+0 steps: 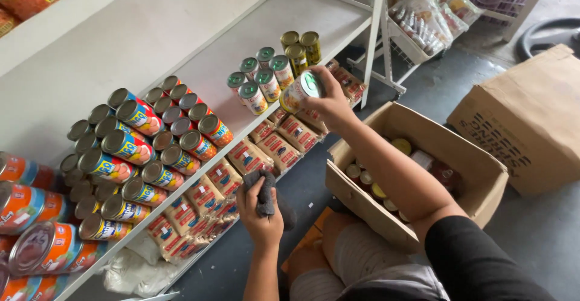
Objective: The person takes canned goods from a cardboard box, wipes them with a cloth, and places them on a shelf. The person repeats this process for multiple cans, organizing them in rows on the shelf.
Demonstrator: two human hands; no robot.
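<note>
Our right hand (329,104) has its fingers wrapped round a green-lidded can (300,90), upper centre, just beside the shelved cans (266,77). Left hand (261,216) fingers clutch a grey rag (264,193). Shelf (199,65) partly stocked; cardboard box (477,180), right, holds more cans.

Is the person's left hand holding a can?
No, the left hand grips a dark grey cloth, while the right hand holds the can up by the white shelf.

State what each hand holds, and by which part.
Right hand grips a small can around its side, over the shelf. Left hand clutches a bunched grey cloth.
</note>
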